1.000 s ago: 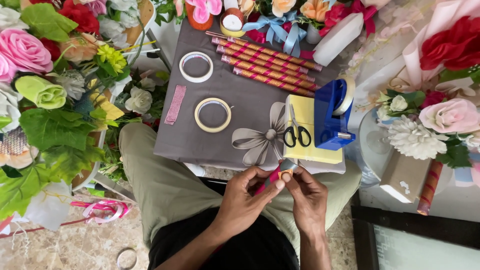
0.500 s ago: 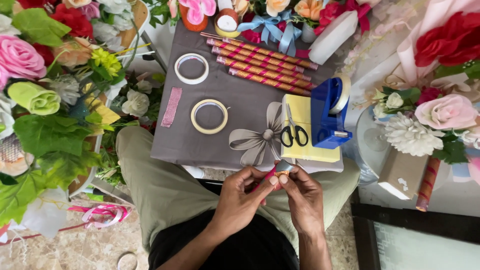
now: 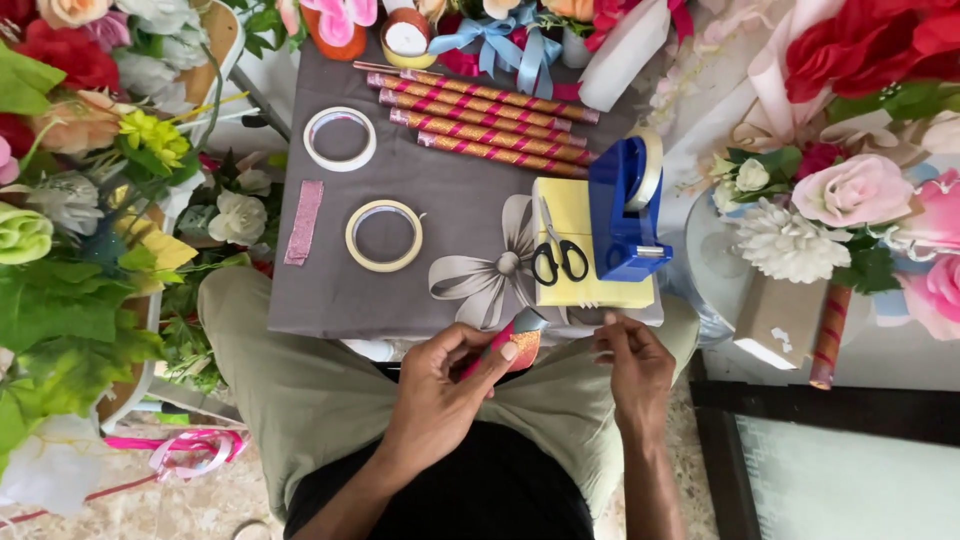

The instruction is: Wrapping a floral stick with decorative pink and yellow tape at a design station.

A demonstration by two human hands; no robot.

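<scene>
Fingers of the left hand [image 3: 440,390] pinch a small glittery pink-and-gold strip [image 3: 518,347], thumb pressed on its upper face, the other fingers curled beneath. Right hand [image 3: 632,362] sits just beside it, thumb and forefinger tips pressed together at about the same height; whether they grip a thin bit of tape, cannot tell. Both hands hover over the lap, just off the near edge of the grey board [image 3: 430,180] that rests on the knees.

On the board: grey ribbon bow [image 3: 485,272] near the near edge, close above the held strip. Black-handled scissors [image 3: 556,252] lie on a yellow pad [image 3: 580,285] at the near right corner. Blue tape dispenser [image 3: 622,212] stands on the pad's right side, at the board's right edge. Cream tape roll [image 3: 384,235] lies flat at the middle. White tape roll [image 3: 340,138] lies toward the far left corner. Pink glitter strip [image 3: 303,222] lies along the left edge. Four pink-and-gold wrapped sticks [image 3: 490,118] lie side by side, slanted, along the far edge.

Artificial flowers [image 3: 80,170] crowd the left side, more on the right. Pink ribbon [image 3: 190,450] lies on the floor, lower left.
</scene>
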